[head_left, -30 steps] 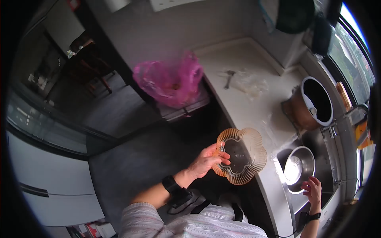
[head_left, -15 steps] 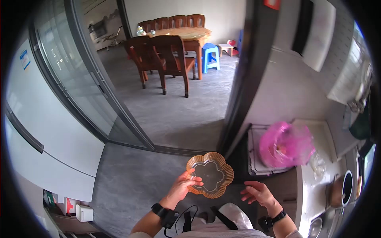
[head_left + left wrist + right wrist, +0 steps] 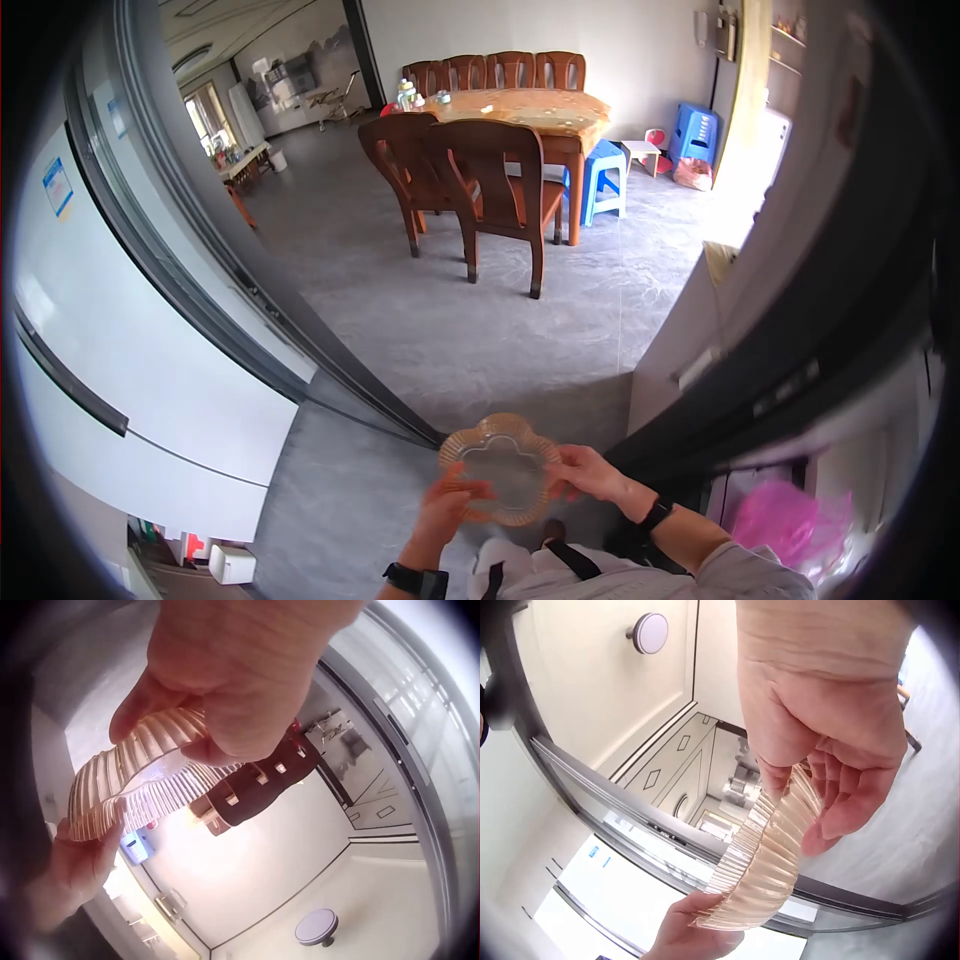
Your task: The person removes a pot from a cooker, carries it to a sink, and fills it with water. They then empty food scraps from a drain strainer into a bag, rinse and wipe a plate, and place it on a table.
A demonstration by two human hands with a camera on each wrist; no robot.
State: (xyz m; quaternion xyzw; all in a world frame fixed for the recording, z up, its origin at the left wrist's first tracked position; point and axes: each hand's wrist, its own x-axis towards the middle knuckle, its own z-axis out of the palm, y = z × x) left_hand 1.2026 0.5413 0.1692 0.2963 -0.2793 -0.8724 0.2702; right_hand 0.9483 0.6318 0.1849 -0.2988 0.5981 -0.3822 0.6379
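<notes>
An amber, see-through dish [image 3: 500, 426] with a flower outline and ribbed sides is held up in front of the body in the head view. My left hand [image 3: 440, 505] grips its left rim, fingers reaching over the edge. At the opposite rim, my right hand [image 3: 592, 472] pinches the dish between thumb and fingers. The left wrist view has the ribbed wall of the dish [image 3: 105, 784] under the left hand [image 3: 232, 682], with the right hand [image 3: 71, 877] at the far end. From the right wrist, the right thumb and fingers straddle the dish's rim [image 3: 769, 859]. Nothing shows inside the dish.
A dark-framed doorway opens ahead, with a glass sliding door at left beside a white refrigerator [image 3: 150, 340]. Beyond stand a wooden dining table [image 3: 540, 108], several chairs [image 3: 500, 190] and a blue stool [image 3: 604, 180]. A pink plastic bag [image 3: 775, 522] sits at lower right.
The view has swung left from the counter and sink to the doorway. My right hand has left the sink area and taken hold of the dish, which the left hand held throughout.
</notes>
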